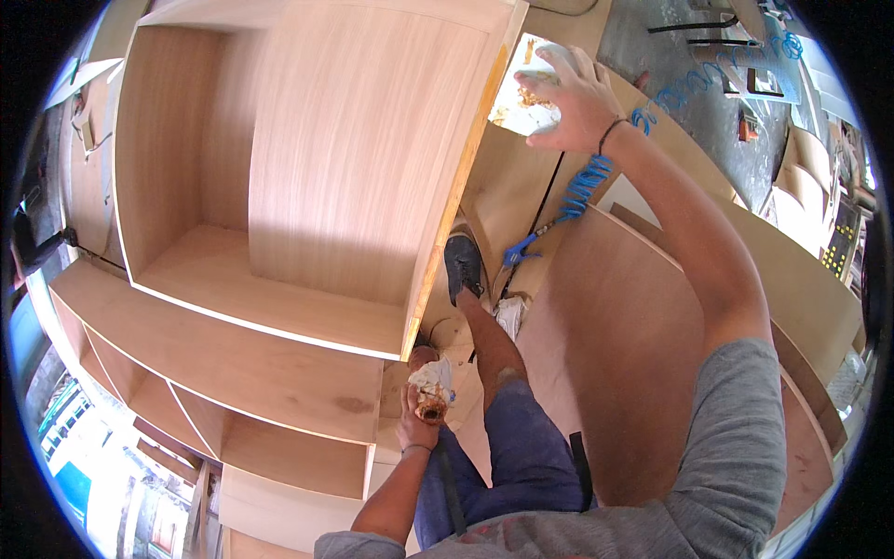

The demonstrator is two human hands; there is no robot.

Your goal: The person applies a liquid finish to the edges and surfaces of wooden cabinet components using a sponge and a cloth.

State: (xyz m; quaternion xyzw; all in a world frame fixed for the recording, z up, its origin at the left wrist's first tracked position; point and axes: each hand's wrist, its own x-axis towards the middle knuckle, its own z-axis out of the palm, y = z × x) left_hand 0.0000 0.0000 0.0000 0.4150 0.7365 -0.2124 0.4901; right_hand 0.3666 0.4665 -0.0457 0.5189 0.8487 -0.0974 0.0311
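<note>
Gripping stained white container (pixel 431 380) in left hand (pixel 414 426), near wooden cabinet (pixel 354 140).
Showing left fingers clamped around container; holding right hand (pixel 582 107) with fingers apart at stained white sheet (pixel 535 115); cannot tell contact.

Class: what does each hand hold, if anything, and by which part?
The left hand holds a stained white object by its side. Whether the right hand holds the white sheet cannot be told.

You have a blue air gun (pixel 518 252) joined to a coiled blue hose (pixel 585 183). Right of the gun you see a broad brown panel (pixel 619 345); just nearer you than the gun, a crumpled white wrapper (pixel 509 315); well left of the gun, a wooden shelving unit (pixel 233 331).
</note>
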